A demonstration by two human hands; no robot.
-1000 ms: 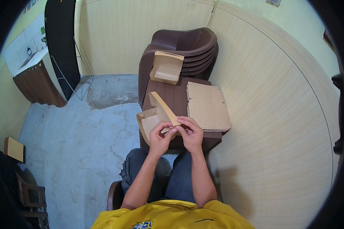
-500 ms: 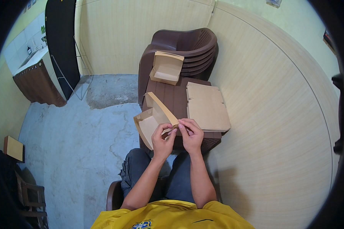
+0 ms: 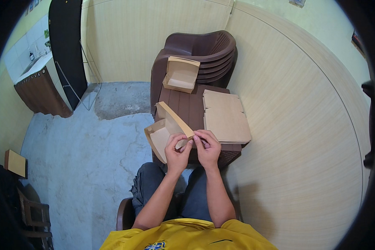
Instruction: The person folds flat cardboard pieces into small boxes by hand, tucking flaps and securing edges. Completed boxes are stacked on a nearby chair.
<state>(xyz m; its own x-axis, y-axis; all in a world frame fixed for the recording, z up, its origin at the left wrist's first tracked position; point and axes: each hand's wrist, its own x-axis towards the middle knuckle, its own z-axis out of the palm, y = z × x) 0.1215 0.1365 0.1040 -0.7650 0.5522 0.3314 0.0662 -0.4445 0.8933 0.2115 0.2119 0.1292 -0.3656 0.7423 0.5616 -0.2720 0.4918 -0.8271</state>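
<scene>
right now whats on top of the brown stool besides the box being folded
A stack of flat cardboard blanks lies on the brown stool. How many blanks, and the stool top beneath them, are covered.

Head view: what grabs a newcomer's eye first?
Both hands, left hand and right hand, pinch a half-folded brown cardboard box at centre. Behind it, a flat stack of box blanks lies on a brown stool, and a finished open box sits on stacked brown chairs.

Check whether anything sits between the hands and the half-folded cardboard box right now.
Nothing visible does. The left hand and right hand both already grip the near corner of the half-folded box, over the front edge of the brown stool. The stack of flat blanks lies off to the right, apart from them.
</scene>
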